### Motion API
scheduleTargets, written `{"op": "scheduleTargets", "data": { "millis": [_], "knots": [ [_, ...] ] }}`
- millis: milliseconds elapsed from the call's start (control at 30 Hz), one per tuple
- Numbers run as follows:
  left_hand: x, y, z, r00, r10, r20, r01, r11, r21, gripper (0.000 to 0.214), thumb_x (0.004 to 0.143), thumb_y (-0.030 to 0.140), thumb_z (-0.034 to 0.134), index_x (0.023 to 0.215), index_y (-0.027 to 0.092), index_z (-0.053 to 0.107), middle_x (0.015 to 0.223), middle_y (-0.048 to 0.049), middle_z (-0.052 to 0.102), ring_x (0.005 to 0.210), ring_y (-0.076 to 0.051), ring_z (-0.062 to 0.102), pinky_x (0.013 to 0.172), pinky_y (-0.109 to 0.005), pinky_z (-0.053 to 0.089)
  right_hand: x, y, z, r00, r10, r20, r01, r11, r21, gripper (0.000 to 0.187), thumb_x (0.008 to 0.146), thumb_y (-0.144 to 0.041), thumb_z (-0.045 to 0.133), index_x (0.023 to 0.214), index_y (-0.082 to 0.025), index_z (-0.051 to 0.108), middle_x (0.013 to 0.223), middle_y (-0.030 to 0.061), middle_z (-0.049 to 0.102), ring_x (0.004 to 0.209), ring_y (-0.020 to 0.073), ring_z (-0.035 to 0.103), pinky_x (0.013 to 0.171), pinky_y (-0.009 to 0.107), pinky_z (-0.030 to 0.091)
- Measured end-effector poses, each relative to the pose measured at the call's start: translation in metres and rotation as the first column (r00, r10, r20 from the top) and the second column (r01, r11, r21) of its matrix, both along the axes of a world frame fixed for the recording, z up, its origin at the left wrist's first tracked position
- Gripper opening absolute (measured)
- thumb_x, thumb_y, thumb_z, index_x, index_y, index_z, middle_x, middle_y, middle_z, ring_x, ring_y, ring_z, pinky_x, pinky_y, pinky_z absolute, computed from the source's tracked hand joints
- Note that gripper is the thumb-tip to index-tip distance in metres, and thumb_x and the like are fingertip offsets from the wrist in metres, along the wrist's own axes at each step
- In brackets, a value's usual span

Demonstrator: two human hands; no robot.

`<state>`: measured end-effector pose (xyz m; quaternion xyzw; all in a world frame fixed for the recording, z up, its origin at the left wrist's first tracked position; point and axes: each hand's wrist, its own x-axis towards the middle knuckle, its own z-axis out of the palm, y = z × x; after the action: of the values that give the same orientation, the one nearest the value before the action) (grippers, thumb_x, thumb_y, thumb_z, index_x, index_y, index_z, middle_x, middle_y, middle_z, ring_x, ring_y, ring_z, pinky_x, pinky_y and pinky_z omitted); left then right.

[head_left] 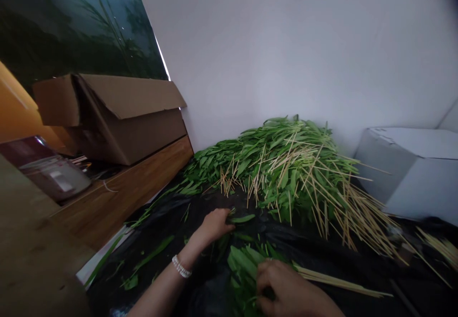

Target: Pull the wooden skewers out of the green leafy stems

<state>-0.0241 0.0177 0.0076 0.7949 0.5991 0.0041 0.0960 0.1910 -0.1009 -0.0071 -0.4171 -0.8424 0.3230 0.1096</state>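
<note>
My left hand point(215, 225), with a white beaded bracelet point(181, 267) at the wrist, reaches forward over the black plastic sheet point(203, 286). Its thumb and fingers are pinched at the end of a long green leaf point(243, 219). Close to me, my right hand point(282, 286) is curled round a bunch of green leaves point(245, 262). Thin pale sticks point(339, 281) stick out to the right from behind that hand; whether they are joined to the bunch is hidden. Beyond both hands lies a large heap of leaves point(246, 150) on similar thin sticks point(352, 202).
Loose leaves point(153, 252) are scattered on the sheet at left. An open cardboard box point(143, 133) sits on a wooden ledge point(143, 185), near a grey-and-red container point(53, 174). A white box point(415, 164) stands at right, and a white wall point(286, 45) rises behind the heap.
</note>
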Motion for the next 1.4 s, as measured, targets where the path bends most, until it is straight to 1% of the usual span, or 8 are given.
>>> {"op": "scheduleTargets", "data": {
  "millis": [200,433,600,733,833,967,1167,1400],
  "knots": [
    [-0.011,0.010,-0.009,0.999,0.013,0.039,-0.014,0.999,0.034,0.021,0.073,0.025,0.057,0.093,0.019,0.063,0.100,-0.0097,0.065,0.096,-0.025,0.061,0.080,-0.031,0.046,0.001,0.001,-0.005,1.000,0.010,-0.019,-0.010,1.000,0.021,0.008,0.070,-0.024,0.062,0.069,-0.022,0.070,0.080,0.0008,0.065,0.085,0.0162,0.057,0.073,0.022,0.037],
    [-0.050,0.018,0.037,0.994,-0.005,0.110,0.001,0.999,0.034,0.021,0.074,0.020,0.051,0.093,0.017,0.060,0.093,-0.0062,0.066,0.086,-0.020,0.060,0.076,-0.027,0.044,0.000,-0.001,-0.005,1.000,-0.011,-0.027,0.011,1.000,0.004,0.009,0.072,-0.024,0.060,0.071,-0.022,0.069,0.084,0.0012,0.064,0.085,0.0167,0.056,0.073,0.023,0.037],
    [-0.070,-0.005,0.061,0.965,-0.148,0.216,0.161,0.986,-0.043,0.027,0.073,0.015,0.047,0.096,0.019,0.061,0.095,-0.0013,0.067,0.087,-0.018,0.060,0.080,-0.025,0.043,-0.001,-0.003,-0.002,0.999,-0.029,-0.026,0.029,1.000,-0.005,0.008,0.071,-0.022,0.059,0.069,-0.021,0.067,0.084,0.0009,0.063,0.085,0.0159,0.056,0.073,0.023,0.036],
    [-0.072,-0.033,0.036,0.978,-0.136,0.159,0.151,0.985,-0.087,0.025,0.082,0.033,0.050,0.100,0.021,0.062,0.099,-0.0040,0.067,0.093,-0.022,0.061,0.084,-0.030,0.044,-0.001,-0.003,-0.004,1.000,0.002,-0.022,-0.002,1.000,0.004,0.009,0.072,-0.021,0.058,0.066,-0.021,0.065,0.082,0.0000,0.062,0.083,0.0146,0.056,0.070,0.022,0.035],
    [-0.071,-0.049,-0.001,0.996,-0.065,0.053,0.064,0.998,0.014,0.057,0.073,0.055,0.061,0.117,0.019,0.054,0.120,-0.0134,0.057,0.106,-0.030,0.058,0.090,-0.037,0.044,-0.001,-0.003,-0.006,0.999,-0.002,-0.035,0.002,1.000,0.006,0.008,0.072,-0.022,0.059,0.066,-0.020,0.064,0.082,-0.0005,0.063,0.083,0.0141,0.056,0.071,0.022,0.035],
    [-0.076,-0.049,-0.035,0.997,-0.029,0.069,0.020,0.991,0.132,0.031,0.082,0.040,0.056,0.107,0.021,0.054,0.119,-0.0114,0.055,0.102,-0.024,0.060,0.085,-0.031,0.046,-0.001,-0.004,-0.007,0.998,-0.031,-0.052,0.031,1.000,0.003,0.007,0.072,-0.022,0.059,0.069,-0.021,0.065,0.084,-0.0008,0.063,0.084,0.0141,0.056,0.073,0.022,0.035],
    [-0.080,-0.024,-0.020,0.976,0.007,0.219,-0.056,0.974,0.219,0.009,0.088,0.024,0.045,0.093,0.021,0.051,0.089,-0.0046,0.064,0.084,-0.019,0.063,0.073,-0.026,0.045,-0.001,-0.002,-0.008,0.998,-0.023,-0.051,0.023,1.000,-0.011,0.008,0.073,-0.023,0.060,0.070,-0.021,0.067,0.084,-0.0007,0.063,0.085,0.0147,0.056,0.073,0.022,0.035],
    [-0.033,-0.019,-0.015,0.998,0.031,0.053,-0.043,0.972,0.230,0.040,0.085,0.048,0.051,0.115,0.021,0.050,0.109,-0.0113,0.061,0.095,-0.026,0.062,0.078,-0.032,0.046,-0.003,-0.002,-0.001,1.000,-0.010,-0.010,0.010,1.000,-0.004,0.010,0.072,-0.021,0.059,0.071,-0.020,0.069,0.084,0.0012,0.064,0.083,0.0158,0.056,0.072,0.023,0.035]
  ]
}}
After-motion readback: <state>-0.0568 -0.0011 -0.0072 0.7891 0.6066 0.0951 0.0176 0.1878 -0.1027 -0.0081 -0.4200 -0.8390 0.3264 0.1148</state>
